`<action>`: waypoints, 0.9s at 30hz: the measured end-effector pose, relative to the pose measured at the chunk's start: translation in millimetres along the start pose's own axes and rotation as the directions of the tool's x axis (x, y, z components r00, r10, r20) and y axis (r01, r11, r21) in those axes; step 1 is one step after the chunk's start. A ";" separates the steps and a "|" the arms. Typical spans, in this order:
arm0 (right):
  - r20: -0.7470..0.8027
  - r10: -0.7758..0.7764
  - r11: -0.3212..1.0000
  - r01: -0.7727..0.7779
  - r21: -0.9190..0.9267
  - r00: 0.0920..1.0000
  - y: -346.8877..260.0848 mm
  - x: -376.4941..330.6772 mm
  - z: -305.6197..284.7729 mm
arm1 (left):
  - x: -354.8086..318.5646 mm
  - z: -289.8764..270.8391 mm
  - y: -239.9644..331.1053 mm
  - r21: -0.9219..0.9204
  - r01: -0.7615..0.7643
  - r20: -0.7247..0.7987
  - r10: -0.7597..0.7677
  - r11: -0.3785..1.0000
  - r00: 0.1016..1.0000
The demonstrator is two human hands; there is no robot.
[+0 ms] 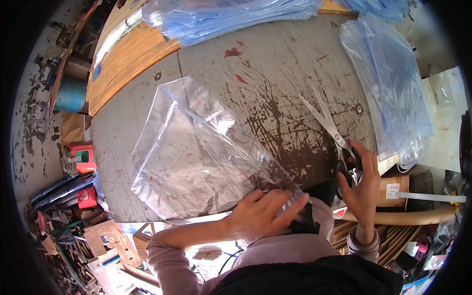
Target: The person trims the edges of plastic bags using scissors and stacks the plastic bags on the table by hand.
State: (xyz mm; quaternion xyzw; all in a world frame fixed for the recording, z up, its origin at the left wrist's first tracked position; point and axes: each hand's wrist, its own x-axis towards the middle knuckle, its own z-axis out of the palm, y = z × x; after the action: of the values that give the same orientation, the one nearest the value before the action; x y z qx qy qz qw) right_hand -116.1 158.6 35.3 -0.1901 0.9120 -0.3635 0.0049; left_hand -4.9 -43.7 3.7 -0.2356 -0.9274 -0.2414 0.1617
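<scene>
The left hand grasps a transparent plastic sheet by its edge, and the right hand grips silver-bladed, black-handled scissors over a scratched grey tabletop.

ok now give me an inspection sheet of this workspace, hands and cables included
Surface: worn grey tabletop, scratched, with dark brown patches and red marks.
Job's things: clear, creased plastic film lying on the tabletop; silver-bladed scissors with black handles, blades apart.
Clutter: pile of bluish transparent plastic film along the far edge; second bluish stack at the right.
Grips: left hand at the clear film's near right end, pinching or not cannot be told; right hand holds the scissors by the handles.
Cables: thin dark curved line below the near edge, perhaps a cable; too small to tell.
Surroundings: red plastic container at left; brown cardboard box at right.
</scene>
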 end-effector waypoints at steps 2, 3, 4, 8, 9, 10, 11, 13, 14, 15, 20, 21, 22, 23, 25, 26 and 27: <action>0.005 0.003 1.000 -0.003 -0.006 1.000 -1.3 -0.1 -0.5 | 0.9 -8.1 4.5 0.031 -0.044 0.045 0.043 0.999 0.998; -0.003 -0.008 0.998 0.008 -0.067 1.000 -1.9 0.2 -0.7 | -0.2 -11.2 6.4 0.056 -0.089 0.095 0.084 0.994 0.992; -0.011 -0.020 0.992 0.018 -0.126 1.000 -1.5 0.8 0.2 | -4.2 -12.0 8.6 0.063 -0.087 0.094 0.081 0.994 0.992; -0.071 -0.114 0.968 0.095 -0.232 0.991 1.7 3.6 3.9 | -22.5 -18.3 15.6 0.142 0.040 0.126 -0.058 0.989 0.990; -0.079 -0.145 0.957 0.119 -0.263 0.986 3.5 3.9 3.4 | -25.0 -19.7 15.5 0.143 0.112 0.078 -0.124 0.983 0.989; -0.083 -0.178 0.946 0.147 -0.290 0.981 5.0 4.1 3.5 | -28.4 -18.3 14.7 0.149 0.117 0.076 -0.129 0.982 0.989; -0.082 -0.182 0.946 0.152 -0.286 0.980 5.9 4.0 3.7 | -32.7 -14.8 12.7 0.106 0.222 -0.009 -0.222 0.969 0.975; -0.076 -0.201 0.940 0.170 -0.297 0.977 7.4 4.2 4.0 | -32.2 -13.6 8.1 0.035 0.320 -0.094 -0.316 0.947 0.944; -0.074 -0.201 0.939 0.171 -0.300 0.977 8.2 4.7 4.4 | -30.7 -12.5 5.4 0.032 0.322 -0.096 -0.317 0.946 0.943; -0.064 -0.229 0.923 0.196 -0.331 0.971 9.3 5.2 4.8 | -29.4 -10.4 3.1 0.014 0.318 -0.083 -0.315 0.948 0.945; -0.054 -0.283 0.868 0.232 -0.440 0.958 8.8 1.3 9.0 | -3.7 -8.2 -1.9 -0.008 0.307 0.082 -0.305 0.952 0.949; -0.074 -0.297 0.859 0.233 -0.455 0.952 9.1 0.4 8.8 | 5.0 -9.1 -2.8 0.084 0.292 0.160 -0.302 0.953 0.940; -0.091 -0.315 0.853 0.239 -0.464 0.945 9.6 0.0 10.5 | 10.1 -9.1 -3.9 0.181 0.270 0.236 -0.309 0.946 0.921; -0.107 -0.306 0.855 0.224 -0.468 0.946 9.7 -0.5 12.1 | 12.5 -8.2 -5.1 0.178 0.267 0.236 -0.305 0.947 0.923; -0.107 -0.296 0.854 0.213 -0.474 0.949 9.9 -1.7 13.2 | 15.9 -6.4 -6.1 0.219 0.278 0.262 -0.331 0.935 0.907; -0.105 -0.287 0.855 0.205 -0.476 0.952 10.2 -2.3 13.4 | 17.2 -5.6 -6.0 0.217 0.275 0.262 -0.327 0.937 0.908; -0.106 -0.286 0.855 0.203 -0.478 0.952 10.7 -2.6 13.6 | 18.3 -4.8 -5.7 0.211 0.285 0.260 -0.335 0.935 0.905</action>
State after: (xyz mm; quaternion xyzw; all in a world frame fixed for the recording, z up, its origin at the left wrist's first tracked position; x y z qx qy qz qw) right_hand -115.3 157.7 17.8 -0.2683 0.9371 -0.1492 -0.1661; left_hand -22.3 -44.0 13.2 -0.1032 -0.9836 -0.1477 0.0016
